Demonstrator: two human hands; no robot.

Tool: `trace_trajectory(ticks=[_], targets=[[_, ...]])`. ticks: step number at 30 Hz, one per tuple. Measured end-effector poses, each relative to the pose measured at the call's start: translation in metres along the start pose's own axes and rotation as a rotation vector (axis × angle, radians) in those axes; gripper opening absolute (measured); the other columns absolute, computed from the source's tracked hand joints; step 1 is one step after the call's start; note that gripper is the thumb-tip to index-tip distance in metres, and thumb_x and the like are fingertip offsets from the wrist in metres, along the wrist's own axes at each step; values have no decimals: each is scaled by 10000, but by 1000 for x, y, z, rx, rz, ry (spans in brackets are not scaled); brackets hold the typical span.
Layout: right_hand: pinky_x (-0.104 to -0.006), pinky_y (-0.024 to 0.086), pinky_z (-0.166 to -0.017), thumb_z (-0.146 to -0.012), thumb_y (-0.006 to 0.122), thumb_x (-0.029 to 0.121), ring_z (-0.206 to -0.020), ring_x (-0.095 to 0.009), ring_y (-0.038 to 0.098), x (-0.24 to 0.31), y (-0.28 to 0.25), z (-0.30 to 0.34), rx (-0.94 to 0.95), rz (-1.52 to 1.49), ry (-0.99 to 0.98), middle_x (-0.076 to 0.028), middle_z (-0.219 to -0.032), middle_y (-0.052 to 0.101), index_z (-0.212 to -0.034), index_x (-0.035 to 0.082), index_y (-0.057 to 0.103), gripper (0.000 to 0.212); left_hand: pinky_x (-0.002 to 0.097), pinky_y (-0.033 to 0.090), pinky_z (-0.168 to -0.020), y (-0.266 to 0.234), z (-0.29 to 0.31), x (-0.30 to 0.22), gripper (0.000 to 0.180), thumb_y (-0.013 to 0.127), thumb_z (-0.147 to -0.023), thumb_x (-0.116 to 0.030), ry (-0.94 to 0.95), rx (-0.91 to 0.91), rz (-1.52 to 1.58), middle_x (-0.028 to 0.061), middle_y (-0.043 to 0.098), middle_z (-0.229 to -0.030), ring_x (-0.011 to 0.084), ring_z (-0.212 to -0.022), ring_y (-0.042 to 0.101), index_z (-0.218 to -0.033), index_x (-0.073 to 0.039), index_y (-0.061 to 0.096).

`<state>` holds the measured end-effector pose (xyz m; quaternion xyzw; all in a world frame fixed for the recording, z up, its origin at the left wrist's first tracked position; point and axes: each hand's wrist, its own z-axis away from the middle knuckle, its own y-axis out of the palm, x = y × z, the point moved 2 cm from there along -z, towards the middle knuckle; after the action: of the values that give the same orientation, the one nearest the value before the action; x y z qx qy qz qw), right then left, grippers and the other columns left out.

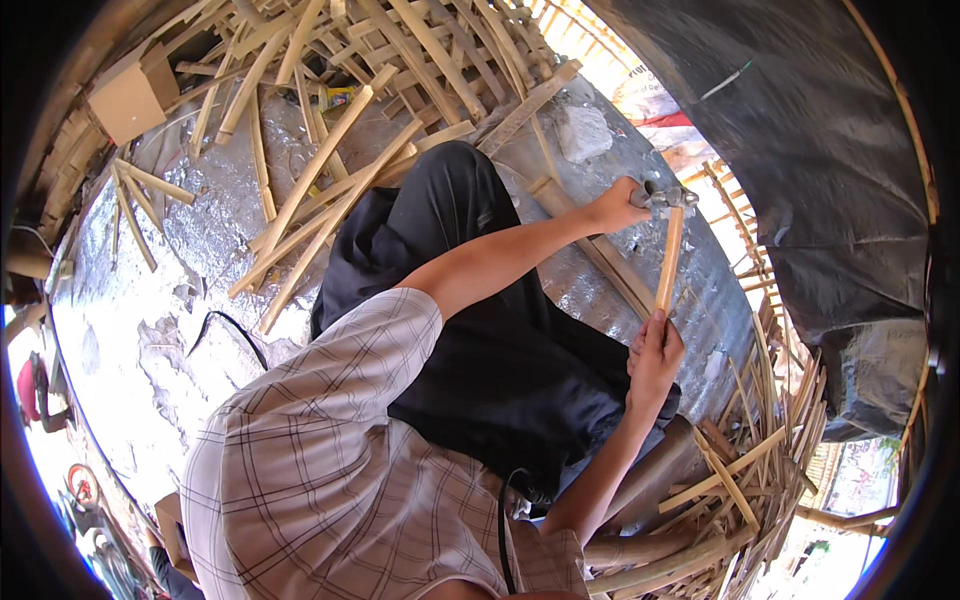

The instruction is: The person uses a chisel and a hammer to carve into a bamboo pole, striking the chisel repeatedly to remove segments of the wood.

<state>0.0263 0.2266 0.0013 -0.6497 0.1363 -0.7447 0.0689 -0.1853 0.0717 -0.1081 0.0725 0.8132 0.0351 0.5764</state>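
Observation:
A hammer (670,262) with a pale wooden handle and a grey metal head (676,198) is held out at the right, beyond my bent knee. My right hand (654,350) is wrapped round the lower end of the handle. At the head's left end, my left hand (618,206) is closed on the metal; its fingers partly hide that end. Below my left forearm, a flat wooden or bamboo board (618,272) lies slantwise on the grey floor, not touched by either hand.
Long bamboo strips (330,165) lie heaped ahead and left. More split pieces (745,475) pile up at the right. A cardboard box (133,95) stands far left, and a pale block (584,133) sits ahead. Dark sheeting (840,200) hangs along the right side.

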Motion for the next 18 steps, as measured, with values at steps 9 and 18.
trace_trajectory(ticks=[9, 18], targets=[[-290, 344, -520, -1091, 478, 265, -574, -100, 408, -1, -1, 0, 16, 227, -69, -14, -668, 441, -858, -10, 531, 364, 337, 438, -571, 2, -1, 4, 251, 758, -776, -109, -30, 33, -15, 40, 544, -627, 117, -618, 540, -723, 27, 554], [-407, 405, -622, -1087, 438, 280, -625, -240, 492, -9, -3, -2, -24, 669, -387, -117, -682, 473, -913, -41, 544, 380, 314, 500, -619, 6, -1, 18, 487, 795, -810, -199, -150, -13, -50, 88, 616, -820, 144, -721, 614, -1107, 48, 498]])
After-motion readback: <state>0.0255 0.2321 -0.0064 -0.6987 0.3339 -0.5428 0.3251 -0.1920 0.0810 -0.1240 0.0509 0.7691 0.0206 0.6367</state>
